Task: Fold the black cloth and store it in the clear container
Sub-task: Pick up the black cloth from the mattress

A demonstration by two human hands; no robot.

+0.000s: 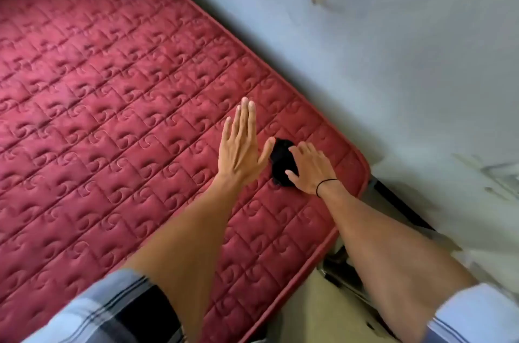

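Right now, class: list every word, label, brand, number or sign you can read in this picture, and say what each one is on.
None: no readable text shows anywhere.
Red mattress: only a stitched swirl pattern, no lettering.
Black cloth: plain, no visible tag.
Wall: stains only, no writing.
Sleeves: stripes, no print.

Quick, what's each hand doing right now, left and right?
Left hand: open and flat, holding nothing, thumb touching the black cloth.
Right hand: curled over the black cloth on the red mattress.

Black cloth (281,163) on red mattress (112,118)
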